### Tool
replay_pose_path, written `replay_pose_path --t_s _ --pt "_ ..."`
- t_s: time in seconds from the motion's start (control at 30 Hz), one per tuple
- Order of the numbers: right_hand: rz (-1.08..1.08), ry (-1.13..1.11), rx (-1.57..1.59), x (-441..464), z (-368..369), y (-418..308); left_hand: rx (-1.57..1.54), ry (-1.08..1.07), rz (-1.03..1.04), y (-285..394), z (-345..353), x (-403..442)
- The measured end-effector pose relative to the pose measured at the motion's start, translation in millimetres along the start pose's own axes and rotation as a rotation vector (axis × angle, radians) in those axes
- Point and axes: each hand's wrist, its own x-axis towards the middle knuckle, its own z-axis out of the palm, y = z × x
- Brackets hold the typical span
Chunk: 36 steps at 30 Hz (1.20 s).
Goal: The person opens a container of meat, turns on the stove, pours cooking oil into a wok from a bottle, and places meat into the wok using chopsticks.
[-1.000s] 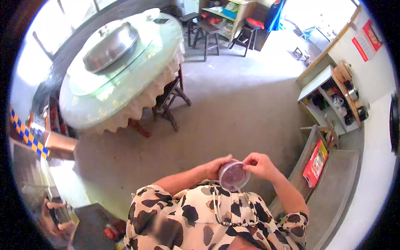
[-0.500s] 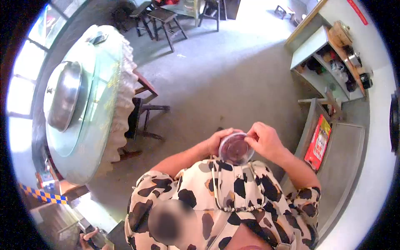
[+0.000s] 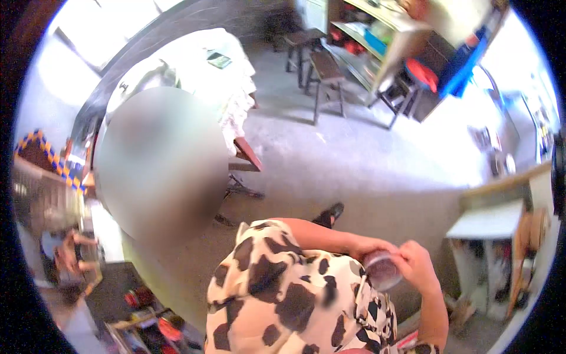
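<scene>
A small round container with a clear rim and dark reddish contents (image 3: 382, 271) is held in front of my patterned shirt. My left hand (image 3: 370, 246) is closed around its far left side. On the opposite side, my right hand (image 3: 414, 264) pinches the rim between thumb and fingers. Whether a lid covers the container I cannot tell.
A table with a white frilled cloth (image 3: 233, 112) stands at the left, partly blurred out. Wooden stools (image 3: 327, 68) and a shelf unit (image 3: 392, 23) are beyond. A low cabinet (image 3: 489, 227) stands at the right. Another person (image 3: 76, 253) is at the far left.
My view and body have turned, so the table, stools and cabinet appear shifted. Both hands keep hold of the round container, which now appears lower and farther right.
</scene>
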Motion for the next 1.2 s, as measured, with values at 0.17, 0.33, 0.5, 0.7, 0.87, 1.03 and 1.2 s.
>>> replay_pose_path --t_s 0.17,0.33,0.5,0.7,0.87,1.03,1.2 --pt "0.134 -0.039 0.054 71.5 -101.6 59.3 0.127 0.005 -0.064 134.8 -8.8 60.9" --pt "0.073 0.019 -0.104 132.4 -155.2 115.4 0.179 0.039 -0.098 236.0 -24.4 88.1" --pt "-0.041 0.229 -0.299 168.3 -192.7 173.4 0.035 0.064 -0.057 285.3 -84.5 151.3" --pt "-0.063 0.363 -0.506 177.1 -281.8 270.3 0.084 0.060 0.035 393.5 -66.6 253.7" --pt "-0.091 0.372 -0.398 183.6 -370.9 352.1 0.083 0.026 0.038 462.7 -50.5 350.7" --pt "0.006 0.271 -0.325 199.9 -429.5 425.7 0.039 0.019 0.000 519.8 -58.0 428.7" --pt "0.107 0.237 -0.222 228.4 -495.9 510.6 0.083 -0.020 0.002 591.8 -85.1 492.9"
